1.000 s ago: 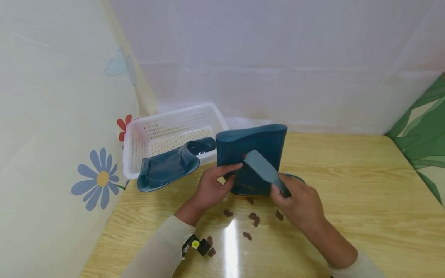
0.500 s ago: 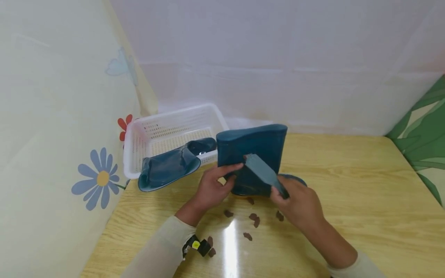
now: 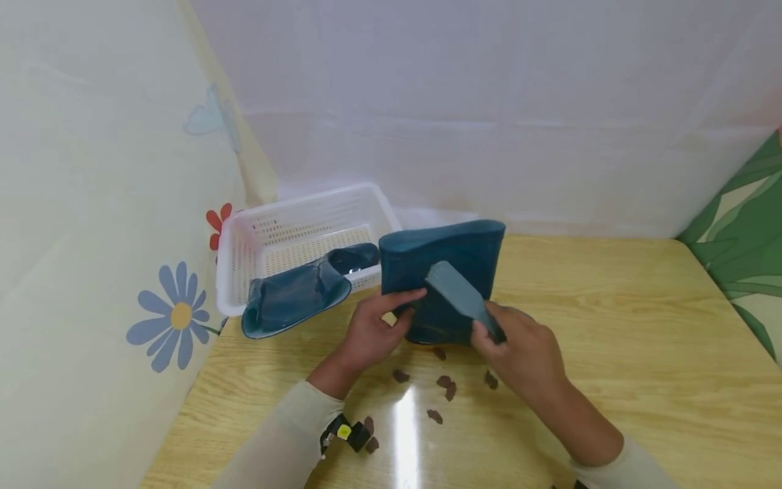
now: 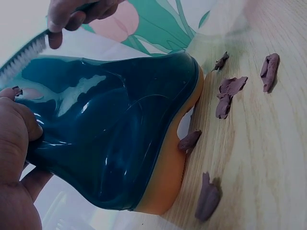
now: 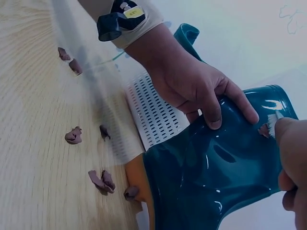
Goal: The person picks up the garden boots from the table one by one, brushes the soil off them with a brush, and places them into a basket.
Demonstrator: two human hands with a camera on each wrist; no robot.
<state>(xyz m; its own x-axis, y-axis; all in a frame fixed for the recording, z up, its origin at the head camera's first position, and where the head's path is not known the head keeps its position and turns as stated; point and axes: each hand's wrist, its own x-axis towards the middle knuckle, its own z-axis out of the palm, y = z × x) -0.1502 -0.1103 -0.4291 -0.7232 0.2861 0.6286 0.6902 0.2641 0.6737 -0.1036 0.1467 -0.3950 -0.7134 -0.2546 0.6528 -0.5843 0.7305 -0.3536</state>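
Note:
A teal rain boot [image 3: 452, 299] with an orange sole [image 4: 165, 191] stands upright on the table. My left hand [image 3: 375, 329] grips the left side of its shaft, with thumb and forefinger on the near face and other fingers behind. In my right hand [image 3: 528, 350] is the handle of a grey-blue brush [image 3: 458, 288]. Its white bristles [image 5: 272, 123] meet the shaft beside a small brown clay-like lump [image 5: 263, 130] stuck there. The right wrist view shows that lump; the brush covers the spot in the head view.
A second teal boot [image 3: 299, 292] lies on its side over the front rim of a white perforated basket [image 3: 238, 265] at the back left. Several brown clay-like pieces [image 3: 435, 416] are scattered on the wooden table [image 3: 641, 353] before the standing boot. A wall rises behind.
The brush in my right hand has shifted slightly up and left over the shaft, in a small stroke. My left hand and both boots have stayed in place.

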